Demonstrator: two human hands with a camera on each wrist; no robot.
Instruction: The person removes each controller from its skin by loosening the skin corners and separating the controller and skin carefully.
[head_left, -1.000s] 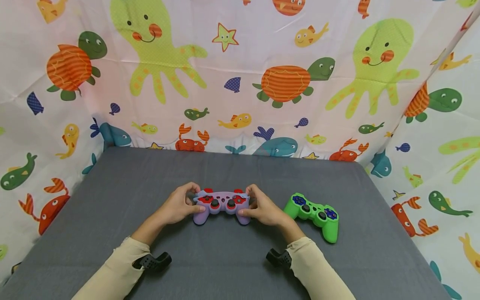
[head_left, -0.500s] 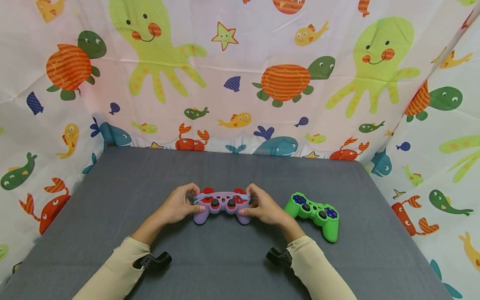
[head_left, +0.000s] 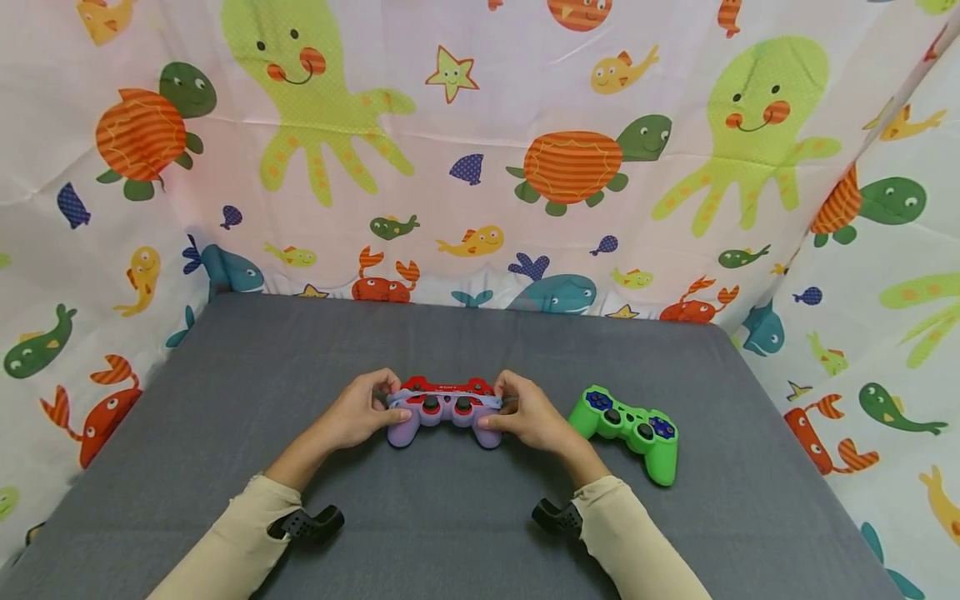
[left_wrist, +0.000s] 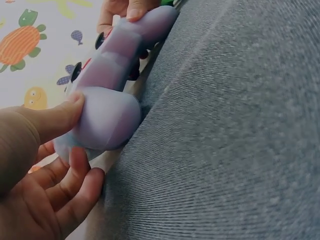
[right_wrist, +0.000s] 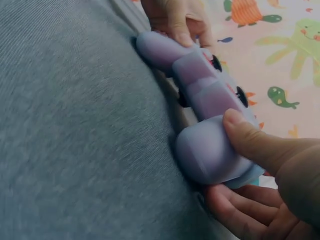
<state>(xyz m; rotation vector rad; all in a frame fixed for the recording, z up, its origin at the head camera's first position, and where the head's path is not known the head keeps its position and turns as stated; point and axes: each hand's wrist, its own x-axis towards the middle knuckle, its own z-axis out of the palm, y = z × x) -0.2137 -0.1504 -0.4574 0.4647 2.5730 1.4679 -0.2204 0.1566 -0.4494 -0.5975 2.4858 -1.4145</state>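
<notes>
Centred in the head view is a red game controller (head_left: 447, 388) in a pale purple silicone sleeve (head_left: 444, 408). The sleeve covers both grips and the lower face; its upper edge lies folded below the bare red top, where SONY shows. My left hand (head_left: 363, 410) pinches the sleeved controller at its left end, thumb on the face and fingers curled behind. At the other end my right hand (head_left: 528, 412) holds it the same way. Both wrist views show the sleeve (left_wrist: 107, 117) smooth over the rounded grips, close over the cloth, with black thumbsticks sticking out.
To the right of my right hand lies a green controller (head_left: 626, 429) with blue button areas, set at a slant. Grey cloth (head_left: 420, 525) covers the table. A curtain (head_left: 480, 150) printed with sea animals hangs along the back and sides.
The sleeve's upper edge has come down off the controller's top, baring the red strip with the SONY lettering. Both hands keep their hold in nearly the same place; the green controller has not moved.
</notes>
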